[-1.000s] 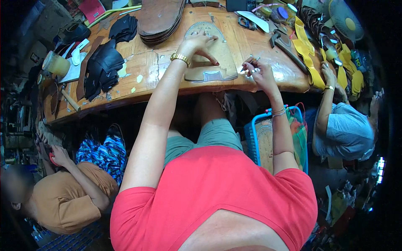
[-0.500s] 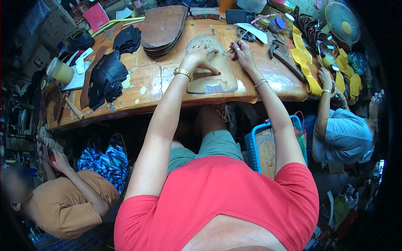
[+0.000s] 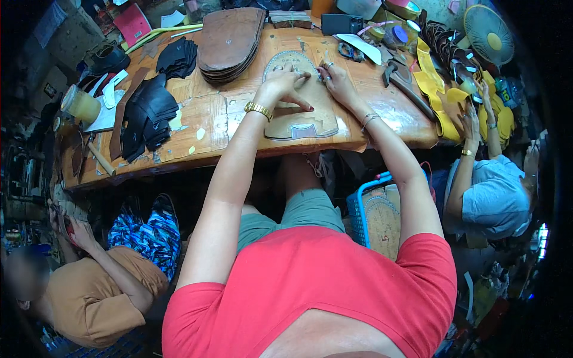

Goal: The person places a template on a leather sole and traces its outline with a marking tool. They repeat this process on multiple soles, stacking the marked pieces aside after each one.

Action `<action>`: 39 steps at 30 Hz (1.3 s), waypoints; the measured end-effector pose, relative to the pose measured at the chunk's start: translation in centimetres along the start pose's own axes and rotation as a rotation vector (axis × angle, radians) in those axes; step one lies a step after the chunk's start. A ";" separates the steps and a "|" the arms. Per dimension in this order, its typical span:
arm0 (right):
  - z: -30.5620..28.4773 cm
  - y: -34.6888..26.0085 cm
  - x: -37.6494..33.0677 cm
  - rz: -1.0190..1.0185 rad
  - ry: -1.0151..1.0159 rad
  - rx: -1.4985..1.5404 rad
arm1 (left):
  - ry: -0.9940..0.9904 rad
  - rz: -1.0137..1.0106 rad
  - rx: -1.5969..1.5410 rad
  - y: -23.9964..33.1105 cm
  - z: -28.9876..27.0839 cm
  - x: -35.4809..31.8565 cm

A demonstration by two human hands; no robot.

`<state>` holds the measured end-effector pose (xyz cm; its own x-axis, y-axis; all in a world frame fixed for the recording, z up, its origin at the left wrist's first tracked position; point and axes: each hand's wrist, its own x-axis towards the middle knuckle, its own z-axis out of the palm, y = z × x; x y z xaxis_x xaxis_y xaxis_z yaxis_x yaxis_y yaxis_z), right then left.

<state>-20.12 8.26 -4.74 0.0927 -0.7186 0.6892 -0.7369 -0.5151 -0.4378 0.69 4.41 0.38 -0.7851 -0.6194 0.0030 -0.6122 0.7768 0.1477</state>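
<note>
A flat tan template [image 3: 307, 110] with a rounded far end lies on the wooden table. Small holes line its curved edge, and a shaped cut-out sits near its front edge. Spread across its far half, my left hand [image 3: 283, 88] presses it down with the thumb stretched to the right. My right hand [image 3: 339, 86] rests by the template's right edge, its fingers pinched round a thin pen-like tool [image 3: 326, 58]. Most of that tool is hidden by the fingers, and its tip cannot be made out.
Stacked brown leather panels [image 3: 231, 45] and black leather pieces [image 3: 148, 116] lie to the left. A hammer [image 3: 412, 98] and yellow strips [image 3: 431, 89] are at the right. A blue basket [image 3: 358, 218] stands below. Co-workers sit at left [image 3: 98, 292] and right [image 3: 495, 194].
My right hand has moved left and slightly nearer along the template's right edge, the tool with it. My left hand stays on the template. The right co-worker's hands have risen by the yellow pieces.
</note>
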 end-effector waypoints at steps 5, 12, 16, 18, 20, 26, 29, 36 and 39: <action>-0.3 1.3 1.0 0.446 -0.113 0.353 | -0.014 0.007 -0.041 -0.1 -0.1 0.1; 0.4 3.7 0.7 0.441 -0.001 0.479 | -0.028 0.021 -0.046 0.2 -0.3 0.4; 0.7 1.4 1.1 0.017 -0.013 -0.041 | -0.048 0.006 -0.012 0.0 -0.6 0.4; 0.5 2.1 1.3 0.174 -0.034 0.123 | -0.055 0.018 -0.008 0.1 -0.6 0.5; -0.1 4.5 1.3 0.582 -0.037 0.486 | -0.054 0.029 -0.005 0.3 -0.6 0.9; 1.1 2.6 1.4 0.290 -0.057 0.149 | -0.050 0.034 0.000 -0.1 -0.3 0.7; 0.6 4.3 1.5 0.466 -0.039 0.358 | -0.048 0.047 -0.005 0.2 -0.6 0.9; 0.8 2.2 2.6 0.553 -0.037 0.388 | -0.057 0.027 -0.022 -0.2 -0.3 0.9; 1.2 2.8 2.3 0.423 -0.033 0.227 | -0.055 0.026 -0.045 -0.1 -0.5 0.9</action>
<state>-21.13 4.61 -5.10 -0.1599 -0.8995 0.4065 -0.5504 -0.2606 -0.7932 0.10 3.76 0.83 -0.8056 -0.5906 -0.0470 -0.5874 0.7859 0.1931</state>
